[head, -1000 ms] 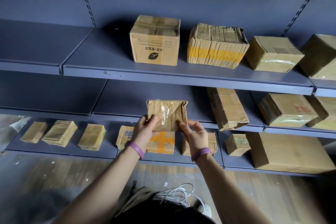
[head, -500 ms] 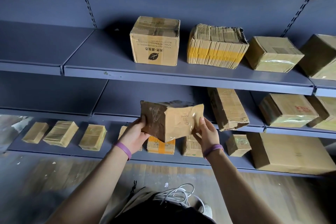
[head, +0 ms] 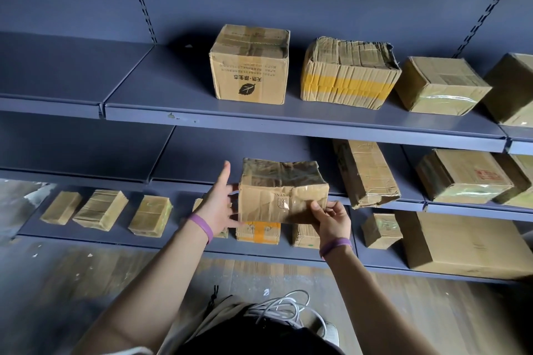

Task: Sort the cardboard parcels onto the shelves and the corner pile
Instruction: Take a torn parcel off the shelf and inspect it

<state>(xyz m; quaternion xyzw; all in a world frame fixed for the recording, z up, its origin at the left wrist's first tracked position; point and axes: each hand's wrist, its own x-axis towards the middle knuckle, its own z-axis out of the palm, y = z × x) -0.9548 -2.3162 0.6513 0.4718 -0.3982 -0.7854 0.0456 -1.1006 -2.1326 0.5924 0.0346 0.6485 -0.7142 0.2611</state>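
Note:
I hold a crumpled, tape-wrapped cardboard parcel (head: 282, 193) at the front edge of the middle shelf (head: 202, 164). My left hand (head: 217, 207) lies against its left side with spread fingers, the index finger pointing up. My right hand (head: 331, 217) pinches its lower right corner, thumb on the front face. The parcel's far side is hidden. To its right on the same shelf lies a long taped parcel (head: 364, 173).
The top shelf (head: 161, 101) carries a leaf-printed box (head: 249, 66), a yellow-banded box (head: 349, 75) and others to the right. Several small parcels (head: 101, 209) and a large box (head: 467, 242) sit on the bottom shelf. A white cable (head: 288, 305) hangs at my chest.
The parcel has been turned from a flat face to a wide side and lifted toward the middle shelf. My left index finger has straightened upward.

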